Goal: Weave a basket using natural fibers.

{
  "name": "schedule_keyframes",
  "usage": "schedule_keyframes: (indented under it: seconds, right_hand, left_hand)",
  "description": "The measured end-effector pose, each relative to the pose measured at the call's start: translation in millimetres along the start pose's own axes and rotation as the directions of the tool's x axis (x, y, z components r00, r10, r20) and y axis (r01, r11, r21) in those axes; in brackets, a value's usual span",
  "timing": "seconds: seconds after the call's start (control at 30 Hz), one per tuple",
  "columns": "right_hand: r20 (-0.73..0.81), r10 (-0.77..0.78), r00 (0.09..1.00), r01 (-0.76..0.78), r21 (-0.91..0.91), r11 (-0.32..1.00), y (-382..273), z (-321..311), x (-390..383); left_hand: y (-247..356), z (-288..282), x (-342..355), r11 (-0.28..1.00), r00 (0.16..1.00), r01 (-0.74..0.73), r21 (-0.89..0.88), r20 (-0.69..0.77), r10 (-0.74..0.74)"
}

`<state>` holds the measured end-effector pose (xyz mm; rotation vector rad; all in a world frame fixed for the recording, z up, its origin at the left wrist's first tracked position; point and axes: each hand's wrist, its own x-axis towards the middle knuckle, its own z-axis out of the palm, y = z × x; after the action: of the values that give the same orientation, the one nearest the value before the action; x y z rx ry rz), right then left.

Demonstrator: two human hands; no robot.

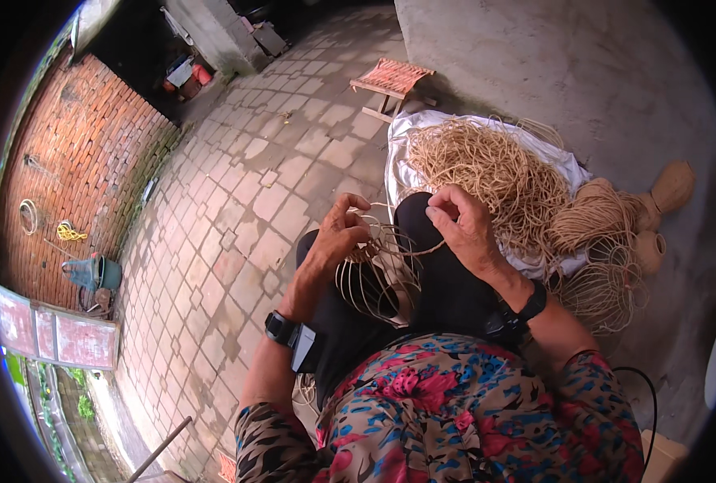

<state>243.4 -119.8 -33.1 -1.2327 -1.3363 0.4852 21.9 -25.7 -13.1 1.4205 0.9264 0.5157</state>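
Observation:
Over my lap is a small openwork frame [363,296] of thin curved ribs, with a few rows of tan cord wound near its upper end. My left hand [340,235] grips that wound part, fingers curled round it. Right of it, my right hand [464,229] is closed in a pinch, thumb against forefinger. A tan strand [419,253] runs from the frame toward the right hand; what lies between those fingertips is too small to make out.
Right of my knees, a large heap of tan cord [487,173] lies on a white sheet [400,138]. Beside it are a cord bundle [587,224], bare rib frames [607,294] and woven vase shapes [673,185]. A low slatted stool [394,78] stands ahead on the paving [245,193].

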Motion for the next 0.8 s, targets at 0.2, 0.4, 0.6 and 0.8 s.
schedule_keyframes:
  seconds: [0.2,0.4,0.6,0.8]
  right_hand:
    - [0.131,0.121,0.984,-0.130,0.063,0.990,8.4,-6.8,-4.5]
    - [0.147,0.110,0.983,-0.120,0.057,0.991,5.7,5.7,-5.9]
    - [0.110,0.030,0.994,-0.031,0.005,1.000,0.3,14.2,4.2]
    - [0.233,-0.015,0.972,0.015,0.002,1.000,-7.9,42.9,18.2]
  left_hand:
    - [19.8,-3.5,-2.1,0.899,0.986,-0.080,0.431,0.164,0.010]
    - [-15.0,11.1,8.2,0.381,0.818,-0.174,0.908,-0.083,0.570]
    - [7.8,-52.0,27.8,0.872,0.814,-0.077,0.483,-0.475,0.335]
    - [102.9,-42.9,-9.3,0.821,0.766,-0.570,0.034,-0.340,0.545]
